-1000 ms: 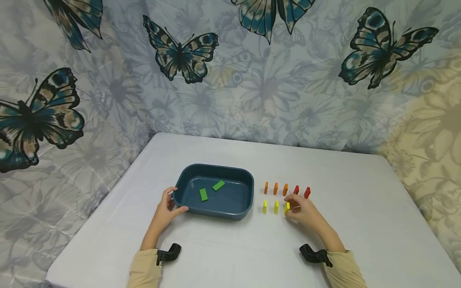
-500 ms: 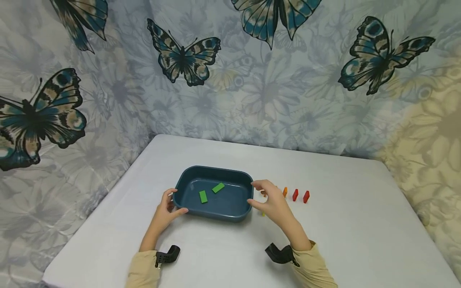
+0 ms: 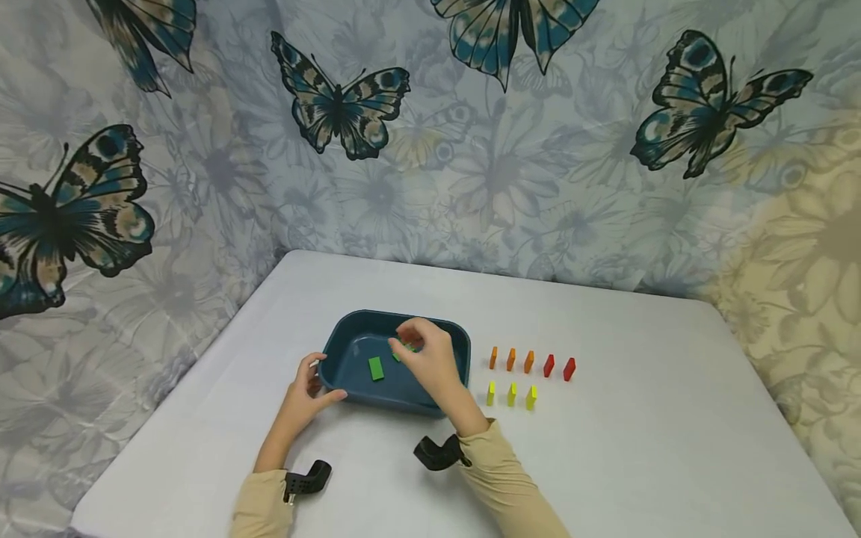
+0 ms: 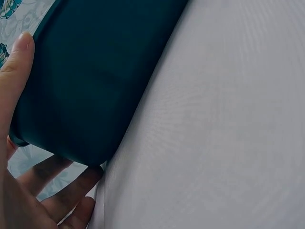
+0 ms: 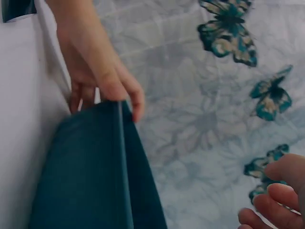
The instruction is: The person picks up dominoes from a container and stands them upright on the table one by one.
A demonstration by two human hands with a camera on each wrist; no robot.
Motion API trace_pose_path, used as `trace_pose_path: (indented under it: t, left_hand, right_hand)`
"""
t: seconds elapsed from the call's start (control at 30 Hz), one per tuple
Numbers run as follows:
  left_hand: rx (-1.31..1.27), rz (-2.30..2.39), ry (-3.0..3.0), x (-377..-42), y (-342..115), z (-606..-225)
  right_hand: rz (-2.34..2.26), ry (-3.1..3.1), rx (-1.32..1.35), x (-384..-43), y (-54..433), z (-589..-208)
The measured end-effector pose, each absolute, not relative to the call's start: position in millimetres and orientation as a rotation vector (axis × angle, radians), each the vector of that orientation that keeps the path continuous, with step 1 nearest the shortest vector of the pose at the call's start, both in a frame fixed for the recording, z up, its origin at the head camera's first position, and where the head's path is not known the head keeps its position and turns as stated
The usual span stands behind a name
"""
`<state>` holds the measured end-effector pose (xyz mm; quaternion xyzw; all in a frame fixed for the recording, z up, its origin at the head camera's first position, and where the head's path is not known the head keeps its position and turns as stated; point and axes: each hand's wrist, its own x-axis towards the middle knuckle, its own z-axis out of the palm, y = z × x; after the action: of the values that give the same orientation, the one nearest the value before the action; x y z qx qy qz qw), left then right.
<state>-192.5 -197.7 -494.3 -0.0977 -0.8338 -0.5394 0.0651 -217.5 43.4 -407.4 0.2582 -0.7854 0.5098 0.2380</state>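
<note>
A dark blue rectangular tub sits on the white table with green domino-like blocks lying flat in it. My left hand holds its left end, thumb along the front wall and fingers round the corner. Over the tub's right half is my right hand, thumb and forefinger curved with a gap between them. One green block shows fully; the other lies partly hidden behind the right fingers. In the right wrist view my right hand appears above the rim with nothing seen in its fingers.
Right of the tub stand upright blocks in two rows. The far row has three orange blocks and two red blocks; the near row has three yellow blocks. A butterfly-patterned cloth hangs behind the table.
My right hand has left the rightmost yellow block, which stands in the near row, and moved left over the tub. My left hand stays at the tub's left end.
</note>
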Motion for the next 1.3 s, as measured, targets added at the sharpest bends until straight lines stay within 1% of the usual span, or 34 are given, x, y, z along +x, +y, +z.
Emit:
trace_pose_path:
  t: [0.1, 0.23, 0.33, 0.43, 0.57, 0.67, 0.77, 1.0, 1.3]
  left_hand:
    - [-0.290, -1.624, -2.528, -192.6, -199.3, -488.1]
    - [-0.306, -1.660, -2.509, -188.6, -195.2, -477.2]
    - [-0.333, -1.669, -2.504, -183.4, -190.7, -473.5]
    - [-0.321, -1.651, -2.529, -184.2, -190.2, -481.9]
    - [-0.274, -1.618, -2.542, -188.9, -194.5, -495.2]
    - [-0.268, -1.607, -2.526, -190.7, -196.6, -498.1]
    - [-0.289, -1.602, -2.520, -190.7, -196.4, -496.0]
    - [-0.318, -1.642, -2.500, -180.2, -185.2, -464.8]
    - [-0.311, -1.640, -2.506, -176.5, -184.2, -462.6]
  right_hand:
    - [1.557, -2.138, 0.699, -229.2, 19.8, -413.2]
    - [1.814, -2.196, 0.603, -240.8, -0.1, -425.6]
    - [1.844, -2.270, 0.524, -245.2, -6.3, -435.7]
    - [1.731, -2.366, 0.477, -248.0, -6.9, -444.7]
    - [1.369, -2.567, 0.497, -251.4, -7.1, -449.7]
    - [1.082, -2.738, 0.497, -253.7, -7.8, -449.3]
    - [0.901, -2.906, 0.462, -255.9, -8.0, -450.3]
    - [0.778, -3.062, 0.415, -259.3, -10.5, -451.2]
    - [0.629, -3.149, 0.416, -254.8, -13.4, -453.1]
